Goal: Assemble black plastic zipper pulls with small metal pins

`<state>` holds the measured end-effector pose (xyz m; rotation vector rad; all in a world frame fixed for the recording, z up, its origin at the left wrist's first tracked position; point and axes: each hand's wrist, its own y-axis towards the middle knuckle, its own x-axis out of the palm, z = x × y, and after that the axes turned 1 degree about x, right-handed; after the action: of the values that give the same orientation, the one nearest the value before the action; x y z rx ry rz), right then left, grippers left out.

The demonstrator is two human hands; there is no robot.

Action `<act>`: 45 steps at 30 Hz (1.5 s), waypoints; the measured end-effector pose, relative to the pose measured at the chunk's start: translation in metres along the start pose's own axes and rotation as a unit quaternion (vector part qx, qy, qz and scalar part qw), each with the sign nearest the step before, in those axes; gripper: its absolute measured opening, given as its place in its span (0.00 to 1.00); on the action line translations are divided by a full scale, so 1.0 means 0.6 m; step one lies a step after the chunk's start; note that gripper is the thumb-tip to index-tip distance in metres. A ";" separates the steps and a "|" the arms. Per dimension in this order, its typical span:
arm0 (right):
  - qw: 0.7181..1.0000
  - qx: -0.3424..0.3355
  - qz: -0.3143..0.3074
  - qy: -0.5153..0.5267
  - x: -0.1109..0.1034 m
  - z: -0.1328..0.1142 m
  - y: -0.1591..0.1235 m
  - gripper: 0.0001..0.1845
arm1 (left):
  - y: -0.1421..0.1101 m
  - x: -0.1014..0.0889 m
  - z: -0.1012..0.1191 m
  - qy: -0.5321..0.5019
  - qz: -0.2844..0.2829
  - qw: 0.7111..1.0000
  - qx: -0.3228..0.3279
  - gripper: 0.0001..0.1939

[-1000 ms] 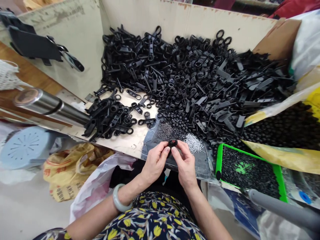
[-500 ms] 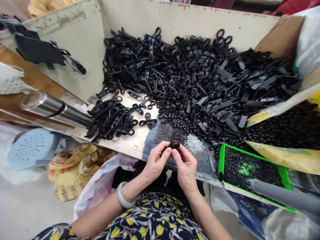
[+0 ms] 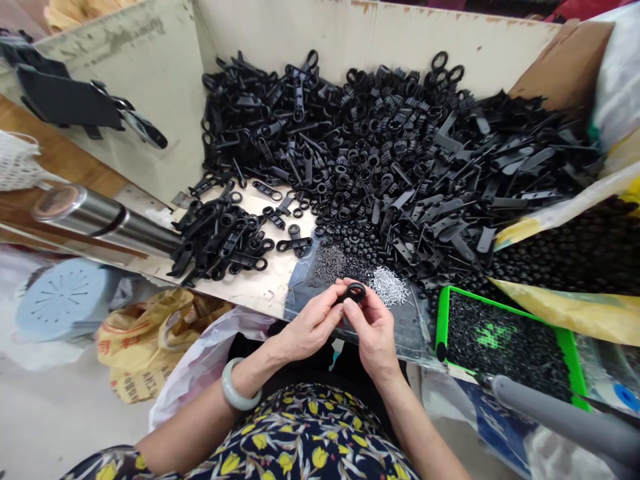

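Observation:
A black ring-shaped plastic part (image 3: pixel 356 291) is pinched between both hands over the front edge of the bench. My left hand (image 3: pixel 316 321) grips its left side with thumb and fingers. My right hand (image 3: pixel 371 328) pinches it from the right, thumb in front; the fingers hide its lower portion. Just beyond the hands lie a heap of silver pins (image 3: pixel 390 287), a heap of small dark springs or screws (image 3: pixel 329 264) and round black caps (image 3: pixel 356 241). To the left is a pile of black handle-like parts with ringed ends (image 3: pixel 225 237).
A large heap of black rings (image 3: pixel 380 120) and flat black levers (image 3: pixel 465 220) fills the bench's back. A steel flask (image 3: pixel 80 208) lies left. A green-rimmed tray (image 3: pixel 442 320) of small black pieces stands right, beside a grey cylindrical handle (image 3: pixel 540 403). A yellow bag (image 3: pixel 145 333) hangs below left.
The black ring has been tilted and shifted slightly right, showing more of its opening. My left hand has turned, its fingers reaching further behind the part. The grey handle has shifted down and left.

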<state>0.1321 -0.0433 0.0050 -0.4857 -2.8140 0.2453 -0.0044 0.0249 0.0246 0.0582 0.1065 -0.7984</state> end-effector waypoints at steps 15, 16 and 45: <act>0.997 0.033 -0.058 -0.025 -0.013 -0.024 -0.004 0.25 | -0.009 -0.005 0.021 -0.051 -0.025 0.997 -0.061 0.18; 0.997 0.021 -0.061 -0.040 -0.013 -0.022 -0.008 0.23 | -0.010 0.000 0.020 -0.051 -0.006 0.997 -0.064 0.16; 0.994 -0.060 -0.072 -0.061 -0.001 0.007 -0.014 0.33 | 0.001 0.018 0.013 -0.366 0.276 0.880 -0.121 0.15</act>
<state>0.1291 -0.0521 0.0027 -0.3015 -2.9795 0.0779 0.0040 0.0170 0.0309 -0.4370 -0.5145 -0.1887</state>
